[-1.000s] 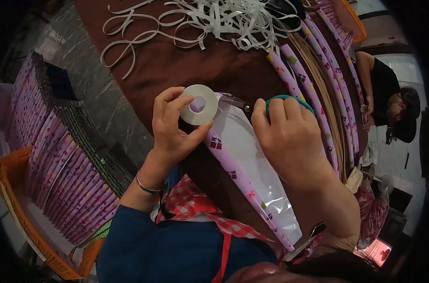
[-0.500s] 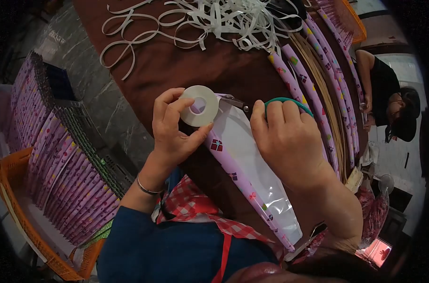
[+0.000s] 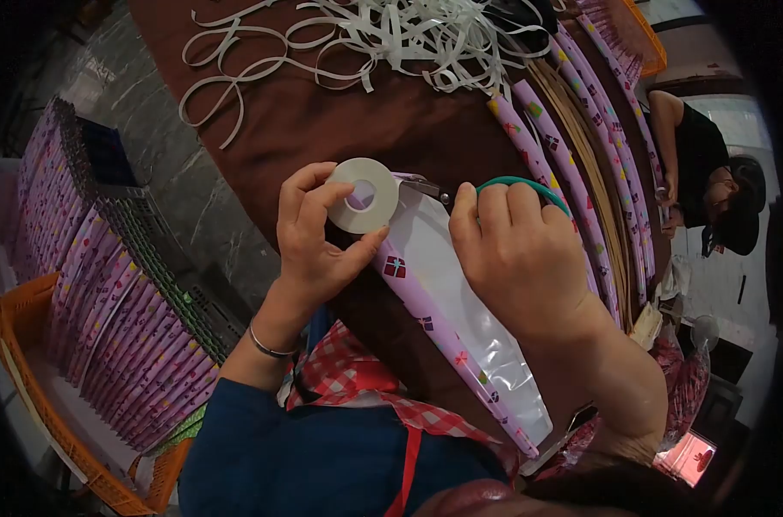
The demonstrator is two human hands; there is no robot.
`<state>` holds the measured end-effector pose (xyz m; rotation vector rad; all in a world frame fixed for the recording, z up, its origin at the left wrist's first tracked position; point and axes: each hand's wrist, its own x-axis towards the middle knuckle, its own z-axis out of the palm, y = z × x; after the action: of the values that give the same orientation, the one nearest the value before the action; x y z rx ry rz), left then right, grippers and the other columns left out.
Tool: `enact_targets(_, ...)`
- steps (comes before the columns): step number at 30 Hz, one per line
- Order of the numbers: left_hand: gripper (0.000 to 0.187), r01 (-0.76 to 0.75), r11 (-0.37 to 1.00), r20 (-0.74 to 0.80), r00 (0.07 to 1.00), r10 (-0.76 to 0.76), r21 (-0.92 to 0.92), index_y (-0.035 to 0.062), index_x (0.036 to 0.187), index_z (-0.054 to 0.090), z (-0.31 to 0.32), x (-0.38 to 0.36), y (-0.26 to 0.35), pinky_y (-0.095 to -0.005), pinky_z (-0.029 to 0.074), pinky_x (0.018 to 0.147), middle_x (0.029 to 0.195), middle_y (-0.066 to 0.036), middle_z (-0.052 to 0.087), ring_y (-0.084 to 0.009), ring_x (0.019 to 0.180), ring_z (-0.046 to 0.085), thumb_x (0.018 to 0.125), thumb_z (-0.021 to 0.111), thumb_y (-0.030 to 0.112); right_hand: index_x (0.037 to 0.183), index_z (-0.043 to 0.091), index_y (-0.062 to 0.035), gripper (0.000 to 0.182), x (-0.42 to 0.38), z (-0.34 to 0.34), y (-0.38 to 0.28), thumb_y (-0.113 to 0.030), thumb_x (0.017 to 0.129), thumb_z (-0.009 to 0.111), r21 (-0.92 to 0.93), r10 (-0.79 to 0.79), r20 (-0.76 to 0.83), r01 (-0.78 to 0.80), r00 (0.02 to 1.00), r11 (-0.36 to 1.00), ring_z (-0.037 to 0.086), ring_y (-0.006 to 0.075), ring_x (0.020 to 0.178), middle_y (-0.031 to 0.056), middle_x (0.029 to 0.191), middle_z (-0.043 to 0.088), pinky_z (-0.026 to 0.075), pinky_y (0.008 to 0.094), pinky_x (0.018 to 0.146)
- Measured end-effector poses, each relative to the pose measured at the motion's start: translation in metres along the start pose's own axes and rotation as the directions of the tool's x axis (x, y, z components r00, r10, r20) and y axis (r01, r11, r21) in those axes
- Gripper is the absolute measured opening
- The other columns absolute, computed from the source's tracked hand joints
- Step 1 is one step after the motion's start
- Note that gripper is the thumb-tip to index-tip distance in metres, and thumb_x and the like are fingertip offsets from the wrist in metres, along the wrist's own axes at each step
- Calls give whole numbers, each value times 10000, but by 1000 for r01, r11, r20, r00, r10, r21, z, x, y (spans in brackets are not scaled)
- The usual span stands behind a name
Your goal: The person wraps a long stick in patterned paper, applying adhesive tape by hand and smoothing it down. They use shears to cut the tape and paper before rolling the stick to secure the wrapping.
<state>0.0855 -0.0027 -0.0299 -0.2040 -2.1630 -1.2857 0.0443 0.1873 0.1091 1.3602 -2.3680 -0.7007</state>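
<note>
A roll of white tape is pinched between the thumb and fingers of my left hand. My right hand grips a pair of scissors by the green handles. Their metal blades point left, with the tips close to the roll's right edge. Below both hands, a pink patterned wrapped stick runs diagonally across the brown cloth, its upper end near the tape. Along its right side lies a sheet of clear plastic film, partly hidden by my right hand.
White strips lie tangled at the table's far side. More pink wrapped sticks and bare brown sticks lie at the right. An orange crate at the left holds many wrapped pieces. Another person sits across on the right.
My right hand and the scissors have shifted slightly to the left, toward the tape roll. My left hand and the roll stay nearly in place.
</note>
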Motion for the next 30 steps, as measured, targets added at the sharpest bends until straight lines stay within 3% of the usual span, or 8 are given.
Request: enact_targets(30, 550, -4, 1000, 22, 1000, 4, -2, 61, 1073, 573, 0, 1, -1, -370, 498, 834, 1167, -166, 534, -295, 1039, 568, 594, 841, 96, 841, 620, -48, 126, 0, -1, -5, -163, 792, 601, -45, -11, 54, 13, 999, 999, 470, 200, 655, 55, 709, 530, 320, 307, 497)
